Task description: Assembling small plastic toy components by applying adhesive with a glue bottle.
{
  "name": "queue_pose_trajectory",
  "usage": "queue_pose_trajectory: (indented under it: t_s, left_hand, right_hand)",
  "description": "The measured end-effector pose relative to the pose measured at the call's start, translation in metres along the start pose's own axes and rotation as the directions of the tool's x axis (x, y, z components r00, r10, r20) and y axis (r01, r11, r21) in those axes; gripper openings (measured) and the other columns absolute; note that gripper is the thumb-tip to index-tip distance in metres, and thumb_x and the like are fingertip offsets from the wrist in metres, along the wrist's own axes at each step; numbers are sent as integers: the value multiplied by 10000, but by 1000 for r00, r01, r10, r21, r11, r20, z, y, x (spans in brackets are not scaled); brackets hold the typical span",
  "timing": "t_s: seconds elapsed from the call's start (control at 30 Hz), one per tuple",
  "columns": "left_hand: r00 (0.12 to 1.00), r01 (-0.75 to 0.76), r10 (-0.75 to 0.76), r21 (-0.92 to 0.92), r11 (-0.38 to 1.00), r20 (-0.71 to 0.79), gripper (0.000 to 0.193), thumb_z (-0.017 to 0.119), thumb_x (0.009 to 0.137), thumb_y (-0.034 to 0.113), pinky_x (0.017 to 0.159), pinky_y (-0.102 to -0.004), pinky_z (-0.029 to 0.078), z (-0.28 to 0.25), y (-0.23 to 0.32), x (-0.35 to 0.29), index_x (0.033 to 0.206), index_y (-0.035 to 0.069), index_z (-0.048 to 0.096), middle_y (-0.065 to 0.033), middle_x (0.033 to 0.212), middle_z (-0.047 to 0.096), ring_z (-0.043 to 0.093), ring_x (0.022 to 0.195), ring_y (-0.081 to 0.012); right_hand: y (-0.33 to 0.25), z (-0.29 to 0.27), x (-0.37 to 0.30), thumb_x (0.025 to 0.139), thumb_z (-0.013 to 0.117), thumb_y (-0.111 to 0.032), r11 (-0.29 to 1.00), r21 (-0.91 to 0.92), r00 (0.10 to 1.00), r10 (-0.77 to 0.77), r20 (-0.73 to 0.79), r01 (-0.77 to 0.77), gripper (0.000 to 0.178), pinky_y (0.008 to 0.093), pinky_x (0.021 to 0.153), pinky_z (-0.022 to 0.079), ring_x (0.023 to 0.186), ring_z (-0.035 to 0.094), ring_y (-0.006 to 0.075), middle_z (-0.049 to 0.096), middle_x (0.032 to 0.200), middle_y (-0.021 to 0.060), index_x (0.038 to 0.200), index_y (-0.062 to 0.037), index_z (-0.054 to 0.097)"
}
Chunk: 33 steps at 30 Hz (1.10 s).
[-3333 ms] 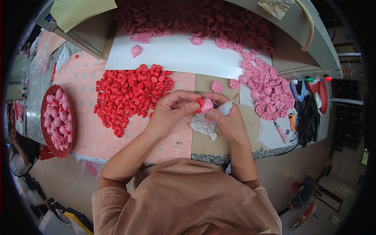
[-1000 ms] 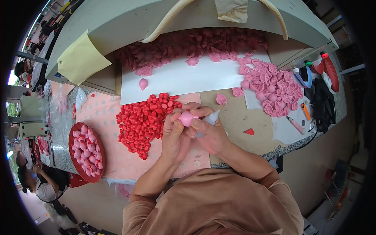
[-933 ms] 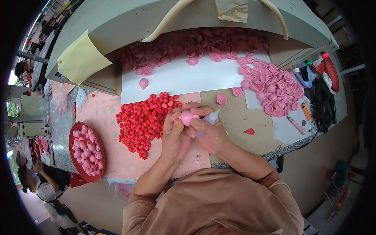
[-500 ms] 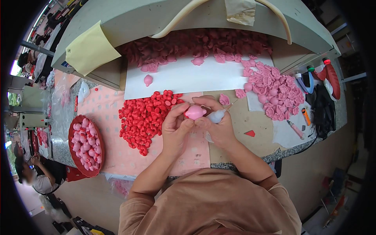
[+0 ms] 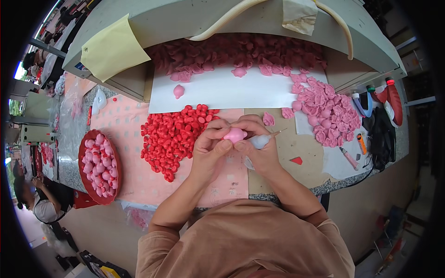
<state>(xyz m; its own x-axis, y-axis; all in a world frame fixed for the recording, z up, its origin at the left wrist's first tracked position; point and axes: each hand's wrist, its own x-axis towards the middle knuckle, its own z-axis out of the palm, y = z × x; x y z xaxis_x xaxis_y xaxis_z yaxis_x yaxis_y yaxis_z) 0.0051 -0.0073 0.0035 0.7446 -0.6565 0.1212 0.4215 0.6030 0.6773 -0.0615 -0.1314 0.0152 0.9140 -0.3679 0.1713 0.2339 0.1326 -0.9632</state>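
Observation:
Between the fingertips of both hands sits a small rounded pink plastic piece (image 5: 235,135) with a little knob on its right side. My left hand (image 5: 209,147) is closed on the left end of it, thumb in front and fingers curled behind. My right hand (image 5: 259,155) pinches the other end with thumb and forefinger. That same hand also keeps a small translucent squeeze bottle (image 5: 260,141) in its grip, its thin pointed nozzle sticking out to the right. To the left of my hands lies a heap of small glossy red pieces (image 5: 169,139).
A red bowl (image 5: 119,172) of pink-and-red pieces stands at the left. Pink shells and balls are piled (image 5: 327,111) at right and under the grey box-like housing (image 5: 259,23). An orange cutter (image 5: 361,144), a tube (image 5: 348,159) and bottles lie far right. Someone sits at far left.
The pink piece has turned slightly, and the red edge seen beside it is now mostly covered by my left fingers. The whole view has shifted a little.

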Motion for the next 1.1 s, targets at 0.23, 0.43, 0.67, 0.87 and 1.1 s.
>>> queue_pose_trajectory:
  t_s: [0.23, 0.43, 0.67, 0.87, 1.1]
  left_hand:
    - [999, 32, -32, -3, 999, 16, 184, 618, 841, 82, 931, -360, 444, -6, -2, -1, 1018, 131, 610, -22, 1173, 468, 523, 1066, -214]
    - [998, 61, -61, -48, 997, 9, 182, 617, 840, 69, 922, -341, 425, -4, -1, -1, 1017, 110, 607, -23, 1152, 455, 503, 1056, -188]
    - [998, 53, -52, -87, 995, 24, 185, 603, 848, 58, 899, -340, 438, 0, -1, -1, 1028, 98, 587, -28, 1155, 430, 518, 1071, -213]
    - [998, 66, -65, -88, 994, 14, 181, 597, 853, 59, 891, -347, 447, -1, 0, -2, 1029, 102, 580, -30, 1158, 430, 527, 1071, -228]
    - [998, 63, -63, -66, 996, 10, 176, 596, 855, 62, 900, -342, 447, -2, -1, -2, 1025, 104, 581, -37, 1155, 430, 531, 1062, -224]
  right_hand:
    - [-2, 2, 0, 755, 716, -172, 1000, -21, 1000, -19, -13, 18, 343, 290, 832, 411, 985, 486, 159, 468, 1068, 63, 1042, -28, 595]
    - [-2, 1, -1, 745, 730, -173, 1000, -18, 1000, -19, -11, 18, 348, 282, 827, 413, 981, 486, 157, 466, 1067, 61, 1036, -31, 605]
    - [-3, 2, -1, 746, 732, -172, 1000, -7, 999, -16, -36, 16, 339, 270, 799, 429, 962, 494, 150, 478, 1052, 62, 1029, -28, 616]
    - [-3, 2, -1, 748, 729, -157, 999, -42, 999, -37, -27, 35, 332, 265, 793, 430, 954, 498, 146, 480, 1055, 64, 1032, -27, 616]
    - [0, 1, -2, 752, 724, -140, 996, -60, 997, -75, -27, 73, 332, 261, 799, 425, 955, 496, 143, 477, 1059, 63, 1042, -27, 610]
